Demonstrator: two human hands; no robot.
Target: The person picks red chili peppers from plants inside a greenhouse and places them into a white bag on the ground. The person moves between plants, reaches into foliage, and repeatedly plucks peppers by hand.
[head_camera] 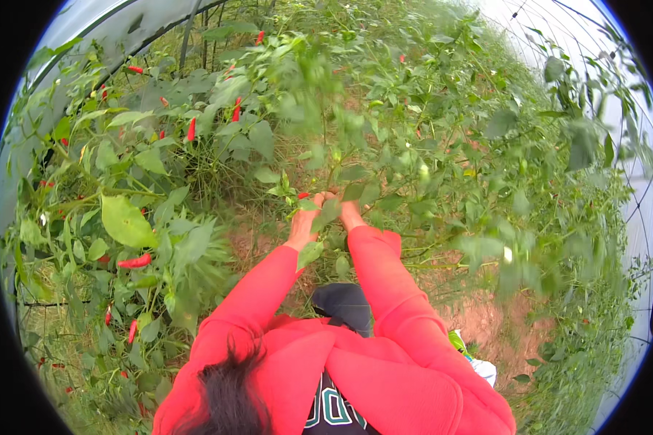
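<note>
Both hands reach forward into a chili pepper plant, and leaves cover much of them. My left hand (306, 218) lies beside a red chili pepper (303, 195), its fingertips close to those of my other hand. My right hand (350, 213) is just to the right, with a blurred green leaf (353, 191) across its fingers. Whether either hand grips a pepper or a stem is hidden. Another green leaf (310, 254) hangs over the left sleeve cuff.
Chili plants with red peppers (191, 129) crowd the left, one pepper (134, 261) quite near. Dense plants (495, 201) fill the right. Reddish soil (484, 321) shows there beside a white bag-like item (485, 371). Plastic sheeting (645, 201) with netting lines the right side.
</note>
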